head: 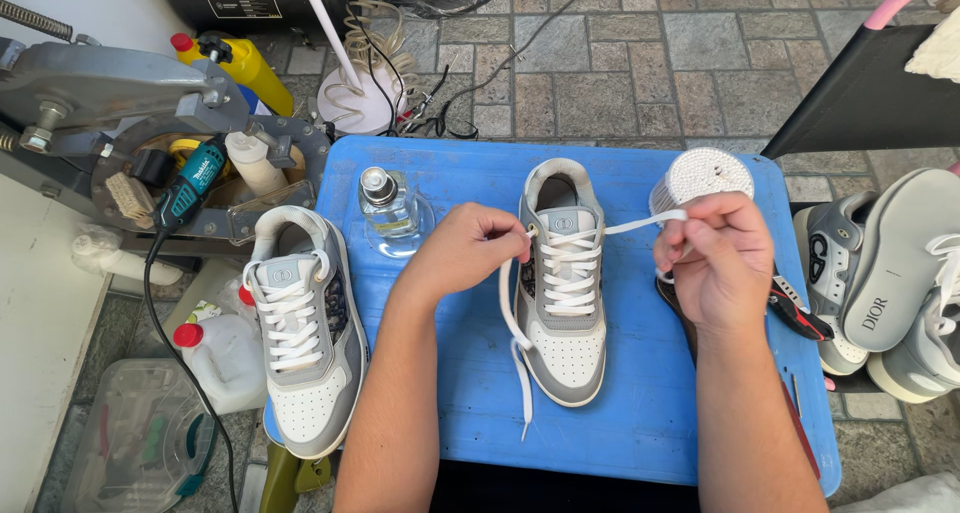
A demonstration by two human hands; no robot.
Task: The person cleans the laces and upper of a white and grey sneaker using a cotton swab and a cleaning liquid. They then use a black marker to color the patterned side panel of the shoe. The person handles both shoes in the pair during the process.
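A grey and white sneaker point(565, 313) stands in the middle of the blue table point(640, 413), toe toward me. My left hand point(470, 248) pinches its white lace point(515, 323) at the top left eyelet, and the loose end hangs down past the toe. My right hand point(715, 258) holds the other end of the lace, pulled taut to the right from the top eyelets. A second matching sneaker point(300, 323), fully laced, sits at the table's left edge.
A small glass bottle point(385, 208) stands at the back of the table, with a white round brush-like object point(700, 173) behind my right hand. Pliers point(800, 313) lie right of it. More sneakers point(890, 273) rest at far right. Machine, rotary tool point(190, 183) and bottles crowd the left.
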